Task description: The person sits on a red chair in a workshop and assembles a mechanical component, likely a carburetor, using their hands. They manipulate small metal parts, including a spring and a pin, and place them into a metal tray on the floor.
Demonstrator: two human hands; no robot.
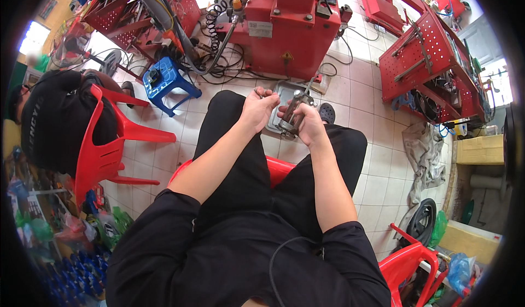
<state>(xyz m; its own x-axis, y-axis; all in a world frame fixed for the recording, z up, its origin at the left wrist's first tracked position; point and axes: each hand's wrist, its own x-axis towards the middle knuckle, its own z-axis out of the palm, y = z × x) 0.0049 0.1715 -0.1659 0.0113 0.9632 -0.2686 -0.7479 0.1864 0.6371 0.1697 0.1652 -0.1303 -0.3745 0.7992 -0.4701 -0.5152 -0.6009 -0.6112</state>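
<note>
From where I stand, the red machine point(270, 49) in front of the seated worker carries a white label point(260, 30) with a square code and fine print, too small for me to make out, and a yellow triangular warning sticker point(287, 56) lower down. Light lettering also runs across the black shirt point(57, 124) of a person on a red chair point(98, 156) to the left. The metal part point(291, 120) is in the worker's right hand point(309, 124), fingers curled round it, tilted above a grey tray point(273, 122) on the tiled floor. The left hand point(259, 110) is just left of the part, its fingertips drawn together; I can't tell whether they pinch anything.
</note>
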